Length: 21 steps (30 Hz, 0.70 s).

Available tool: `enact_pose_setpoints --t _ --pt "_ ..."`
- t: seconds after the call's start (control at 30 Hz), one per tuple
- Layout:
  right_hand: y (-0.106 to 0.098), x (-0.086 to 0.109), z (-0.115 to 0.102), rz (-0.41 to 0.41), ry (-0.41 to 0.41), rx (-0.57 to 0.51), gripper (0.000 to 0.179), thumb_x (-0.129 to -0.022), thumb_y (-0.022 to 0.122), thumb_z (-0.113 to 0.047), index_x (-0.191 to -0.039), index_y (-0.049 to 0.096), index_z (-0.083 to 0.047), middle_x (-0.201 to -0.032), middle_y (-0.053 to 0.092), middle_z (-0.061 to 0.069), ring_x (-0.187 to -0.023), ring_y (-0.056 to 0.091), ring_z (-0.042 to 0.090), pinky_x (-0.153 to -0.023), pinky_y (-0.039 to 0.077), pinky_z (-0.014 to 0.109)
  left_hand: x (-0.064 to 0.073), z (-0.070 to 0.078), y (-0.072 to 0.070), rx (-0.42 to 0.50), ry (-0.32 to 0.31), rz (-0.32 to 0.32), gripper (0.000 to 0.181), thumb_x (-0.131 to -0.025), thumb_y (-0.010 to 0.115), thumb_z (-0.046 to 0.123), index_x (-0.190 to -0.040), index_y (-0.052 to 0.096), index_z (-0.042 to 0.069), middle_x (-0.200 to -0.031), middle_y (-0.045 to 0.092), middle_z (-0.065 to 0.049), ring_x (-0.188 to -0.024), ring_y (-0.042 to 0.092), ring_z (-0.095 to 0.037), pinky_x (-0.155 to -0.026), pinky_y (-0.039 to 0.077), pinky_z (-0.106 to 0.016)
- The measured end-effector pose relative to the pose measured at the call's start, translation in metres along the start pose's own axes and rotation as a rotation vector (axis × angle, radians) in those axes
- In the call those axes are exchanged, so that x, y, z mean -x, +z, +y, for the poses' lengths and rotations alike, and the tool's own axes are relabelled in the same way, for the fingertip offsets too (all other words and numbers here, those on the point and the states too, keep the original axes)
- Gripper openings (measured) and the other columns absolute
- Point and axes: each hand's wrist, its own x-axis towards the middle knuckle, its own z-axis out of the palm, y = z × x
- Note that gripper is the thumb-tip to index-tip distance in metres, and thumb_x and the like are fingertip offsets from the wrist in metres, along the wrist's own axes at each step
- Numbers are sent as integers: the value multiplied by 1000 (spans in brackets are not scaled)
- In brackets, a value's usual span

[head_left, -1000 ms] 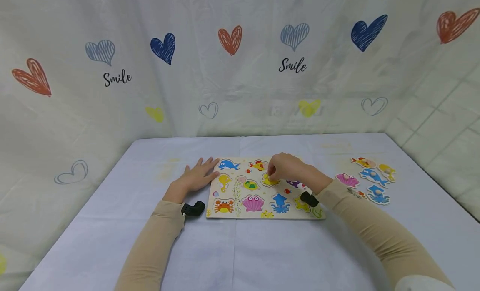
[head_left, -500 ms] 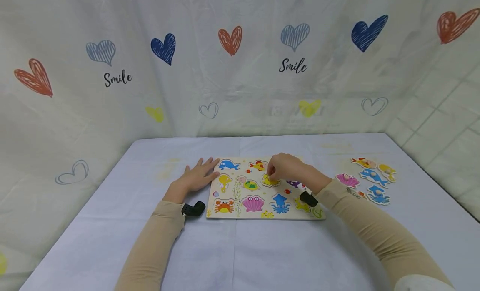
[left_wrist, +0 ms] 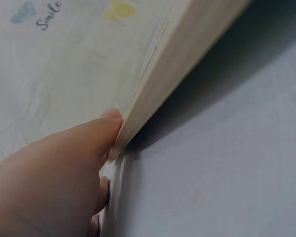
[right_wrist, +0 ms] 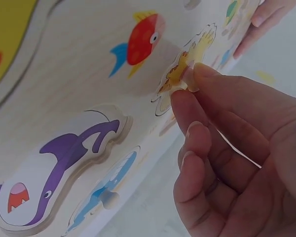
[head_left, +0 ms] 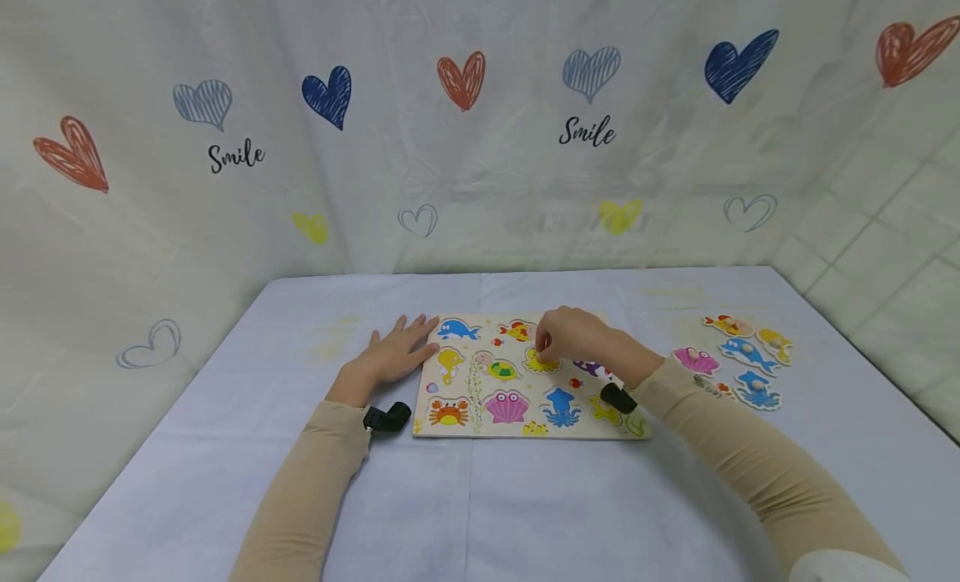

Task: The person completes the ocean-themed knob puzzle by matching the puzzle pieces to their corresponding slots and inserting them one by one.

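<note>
A flat wooden puzzle board (head_left: 491, 429) with sea-animal pictures lies on the table. My left hand (head_left: 395, 353) rests at the board's left edge, fingers spread; in the left wrist view the thumb (left_wrist: 111, 121) touches the board's side. Over the board's upper middle, my right hand (head_left: 573, 336) pinches the small knob of a yellow puzzle piece (head_left: 542, 364) between thumb and fingertips. In the right wrist view this yellow piece (right_wrist: 175, 79) lies at its matching picture; whether it sits fully flush I cannot tell. The right hand hides the board's upper right part in the head view.
Several loose knobbed pieces lie on the table to the right, among them a pink shell (head_left: 696, 361), a blue dolphin-like piece (head_left: 747, 354) and a blue squid (head_left: 756, 390). A blue piece with a knob (right_wrist: 108, 199) shows on the board in the right wrist view.
Both hands, the board and the loose pieces stay in place. The right hand keeps its pinch on the yellow piece's knob; only the head view shifts very slightly.
</note>
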Motion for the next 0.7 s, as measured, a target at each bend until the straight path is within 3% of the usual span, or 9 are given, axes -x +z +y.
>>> enact_pose_setpoints --t 0.3,0.7 --pt "-12 17 3 85 -74 -9 16 -92 79 -19 -105 78 -9 -91 68 2 -85 59 22 -78 51 37 0 0 1 -6 -4 0 68 -108 40 54 -166 22 23 -170 16 -11 -156 0 -39 -114 -2 -74" --pt "-23 48 43 192 -178 -140 16 -96 72 -8 -110 77 -2 -94 72 2 -82 62 19 -73 56 33 1 0 0 -10 -6 -2 69 -107 40 54 -166 22 23 -170 16 -11 -156 0 -39 -114 -2 -74"
